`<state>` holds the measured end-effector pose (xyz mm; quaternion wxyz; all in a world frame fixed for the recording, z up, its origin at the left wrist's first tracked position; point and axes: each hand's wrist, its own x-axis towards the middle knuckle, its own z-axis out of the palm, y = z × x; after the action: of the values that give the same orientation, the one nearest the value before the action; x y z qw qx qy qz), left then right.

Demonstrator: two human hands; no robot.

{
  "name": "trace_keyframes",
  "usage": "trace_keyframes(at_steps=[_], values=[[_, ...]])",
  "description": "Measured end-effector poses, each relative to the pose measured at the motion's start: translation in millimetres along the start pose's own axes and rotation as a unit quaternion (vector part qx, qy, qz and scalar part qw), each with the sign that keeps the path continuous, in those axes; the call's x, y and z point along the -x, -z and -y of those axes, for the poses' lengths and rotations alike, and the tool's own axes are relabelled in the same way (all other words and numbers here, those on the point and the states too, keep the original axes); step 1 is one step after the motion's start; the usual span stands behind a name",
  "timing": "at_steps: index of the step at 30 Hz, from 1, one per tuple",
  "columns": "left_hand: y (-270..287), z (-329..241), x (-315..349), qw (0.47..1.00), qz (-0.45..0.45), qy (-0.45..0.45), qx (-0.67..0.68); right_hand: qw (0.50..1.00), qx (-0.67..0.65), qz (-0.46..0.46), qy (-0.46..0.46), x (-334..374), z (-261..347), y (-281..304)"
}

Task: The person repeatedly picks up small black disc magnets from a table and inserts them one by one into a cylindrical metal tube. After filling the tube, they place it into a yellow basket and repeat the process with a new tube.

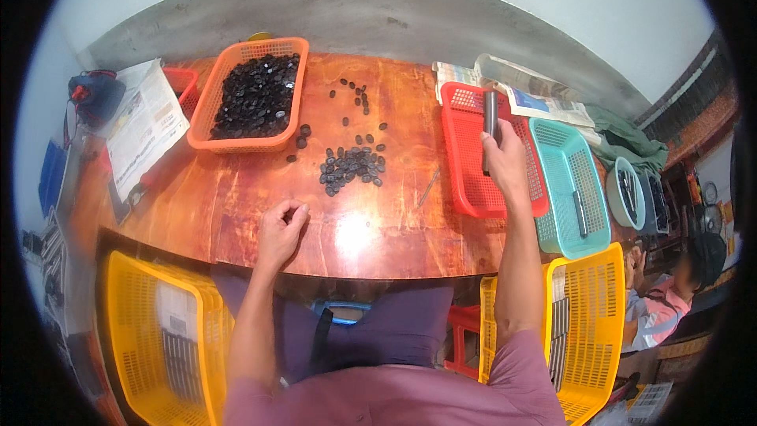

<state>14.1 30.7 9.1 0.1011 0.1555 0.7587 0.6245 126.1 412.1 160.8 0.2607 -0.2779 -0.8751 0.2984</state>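
My right hand (506,159) grips a long dark bar (490,114), held upright over the red basket (461,189) on the right of the table. Near the table's front edge, my left hand (281,229) rests with its fingers curled and the thumb against them; whatever they may hold is too small to make out. Ahead of that hand lies a loose pile of small black oval pieces (352,167), with several more scattered behind it. An orange basket (203,132) at the back left is filled with similar black pieces. A thin stick-like tool (429,186) lies between the pile and the red basket.
Beside the red basket stands a teal basket (550,230) holding a dark slim piece (580,213). A pale round basin (618,196) is farther right. Yellow crates (206,323) flank my legs. Newspaper (142,130) covers the left end. Another person (662,304) sits at the right.
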Motion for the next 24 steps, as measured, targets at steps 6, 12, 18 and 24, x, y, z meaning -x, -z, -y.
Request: trace_keyframes(at_steps=[6, 12, 18, 24], values=[[-16.6, -29.6, 6.4, 0.978, 0.096, 0.094, 0.162, 0.665, -0.676, 0.298, -0.114, 105.2, 39.1, -70.2], [-46.7, -52.9, 25.3, 0.874, 0.254, 0.107, 0.401, 0.509, -0.757, 0.341, -0.228, 164.1, 44.0, -134.1], [-43.7, -46.9, 24.3, 0.878, 0.231, 0.148, 0.391, 0.610, -0.658, 0.386, -0.213, 163.0, 45.7, -140.4], [-48.2, -35.8, 15.8, 0.877, 0.151, 0.164, 0.426, 0.772, -0.461, 0.396, -0.184, 162.8, 46.3, -146.5]])
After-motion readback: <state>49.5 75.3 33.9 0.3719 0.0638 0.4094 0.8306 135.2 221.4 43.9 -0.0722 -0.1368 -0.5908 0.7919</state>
